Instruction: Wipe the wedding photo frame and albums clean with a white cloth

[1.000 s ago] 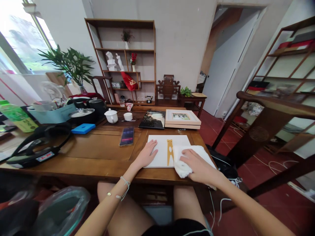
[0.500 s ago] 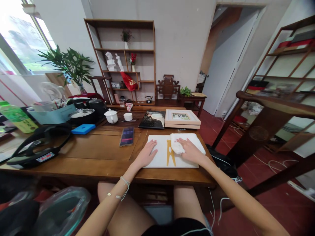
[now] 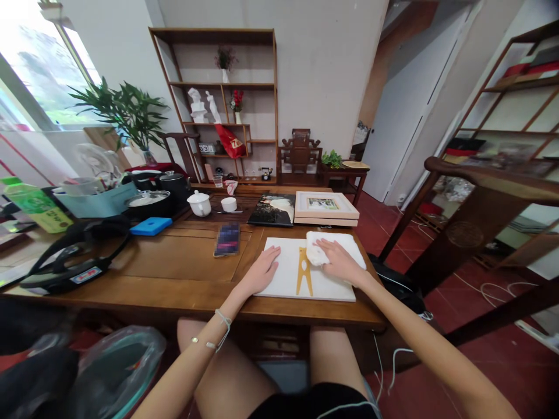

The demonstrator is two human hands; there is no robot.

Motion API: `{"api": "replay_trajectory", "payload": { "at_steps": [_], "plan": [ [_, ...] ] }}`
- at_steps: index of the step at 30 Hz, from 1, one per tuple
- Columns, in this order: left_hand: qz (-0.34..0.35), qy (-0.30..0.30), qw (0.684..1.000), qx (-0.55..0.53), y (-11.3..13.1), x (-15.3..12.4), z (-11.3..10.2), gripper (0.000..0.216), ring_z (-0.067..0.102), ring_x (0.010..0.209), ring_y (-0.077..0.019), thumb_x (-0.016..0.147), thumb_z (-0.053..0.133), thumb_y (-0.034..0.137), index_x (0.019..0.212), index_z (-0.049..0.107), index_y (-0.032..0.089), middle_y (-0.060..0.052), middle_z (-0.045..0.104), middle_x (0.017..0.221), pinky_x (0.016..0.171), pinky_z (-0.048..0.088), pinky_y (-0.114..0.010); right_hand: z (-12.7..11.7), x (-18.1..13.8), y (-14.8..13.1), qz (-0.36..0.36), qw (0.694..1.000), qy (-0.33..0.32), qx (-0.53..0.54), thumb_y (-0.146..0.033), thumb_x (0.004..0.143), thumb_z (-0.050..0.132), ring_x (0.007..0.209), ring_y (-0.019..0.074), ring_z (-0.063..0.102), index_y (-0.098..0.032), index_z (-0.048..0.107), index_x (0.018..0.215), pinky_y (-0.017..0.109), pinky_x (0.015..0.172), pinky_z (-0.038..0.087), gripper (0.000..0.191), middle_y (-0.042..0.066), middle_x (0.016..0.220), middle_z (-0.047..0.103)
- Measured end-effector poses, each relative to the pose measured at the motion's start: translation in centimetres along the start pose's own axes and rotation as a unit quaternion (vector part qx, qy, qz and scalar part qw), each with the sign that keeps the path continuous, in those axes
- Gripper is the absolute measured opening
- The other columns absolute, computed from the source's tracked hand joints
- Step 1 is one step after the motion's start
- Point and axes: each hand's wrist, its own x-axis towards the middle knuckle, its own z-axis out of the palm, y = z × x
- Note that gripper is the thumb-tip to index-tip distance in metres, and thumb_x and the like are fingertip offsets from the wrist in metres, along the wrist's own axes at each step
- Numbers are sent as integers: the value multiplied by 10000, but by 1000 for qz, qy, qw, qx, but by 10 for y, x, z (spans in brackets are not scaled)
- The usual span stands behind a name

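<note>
Hands on white panel (image 3: pixel 286 283), near right part of wooden table (image 3: pixel 174 265).
Left hand (image 3: pixel 261 271) lies flat and open on the panel's left edge, holding nothing. Right hand (image 3: pixel 343 263) presses white cloth (image 3: pixel 314 254) onto the panel's far right area, fingers curled over it.

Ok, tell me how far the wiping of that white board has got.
Done: cannot tell; the white board looks evenly white. In hand: the right hand presses a white cloth on its far right part, beside the yellow figure, while the left hand lies flat on its left edge. Left, probably: the near strip and left side.
</note>
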Motion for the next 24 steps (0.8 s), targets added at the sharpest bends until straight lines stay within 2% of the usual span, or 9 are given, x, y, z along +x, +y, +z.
{"api": "replay_trajectory", "payload": {
  "at_steps": [3, 5, 10, 14, 17, 24],
  "plan": [
    [-1, 7, 1000, 1, -1, 1, 2, 448, 326, 1381, -225, 915, 329, 306, 1317, 468, 164, -92, 440, 1439, 1163, 221, -459, 4, 17, 3, 17, 1000, 4, -8, -139, 699, 449, 1370, 295, 273, -60, 422, 1371, 497, 1112, 164, 677, 170, 1448, 383],
    [-2, 9, 1000, 0, -3, 1, 3, 447, 324, 1381, -229, 916, 330, 308, 1316, 470, 164, -95, 443, 1437, 1160, 225, -466, 9, 12, -6, 22, 1000, 5, -18, -164, 727, 449, 1377, 304, 250, -82, 417, 1377, 522, 1104, 154, 656, 163, 1450, 384],
    [1, 16, 1000, 1, -5, 2, 6, 456, 320, 1383, -226, 924, 323, 313, 1325, 464, 149, -103, 442, 1435, 1163, 226, -445, 29, -44, -55, 18, 998, -2, -67, -169, 669, 549, 1374, 395, 190, -70, 400, 1386, 578, 1092, 85, 739, 209, 1454, 358],
    [2, 14, 1000, 7, -4, 1, 6, 466, 322, 1381, -223, 926, 317, 309, 1328, 461, 122, -118, 439, 1435, 1171, 202, -436, 35, -76, -75, -43, 995, 5, -84, -165, 661, 539, 1390, 378, 146, -65, 323, 1425, 564, 1102, 60, 800, 204, 1486, 298],
    [4, 6, 1000, 8, -4, 2, 6, 461, 318, 1384, -218, 927, 318, 312, 1328, 460, 137, -109, 430, 1443, 1170, 204, -438, 28, -63, -64, -30, 997, -2, -76, -164, 692, 500, 1382, 333, 207, -92, 337, 1419, 539, 1102, 112, 748, 182, 1470, 344],
    [3, -1, 1000, 13, -3, 3, 5, 466, 306, 1389, -225, 927, 311, 315, 1333, 457, 140, -109, 424, 1448, 1172, 193, -451, 6, 18, -36, 20, 998, -25, -56, -149, 764, 482, 1360, 342, 257, -74, 377, 1386, 546, 1073, 181, 635, 200, 1443, 378]
  ]
}}
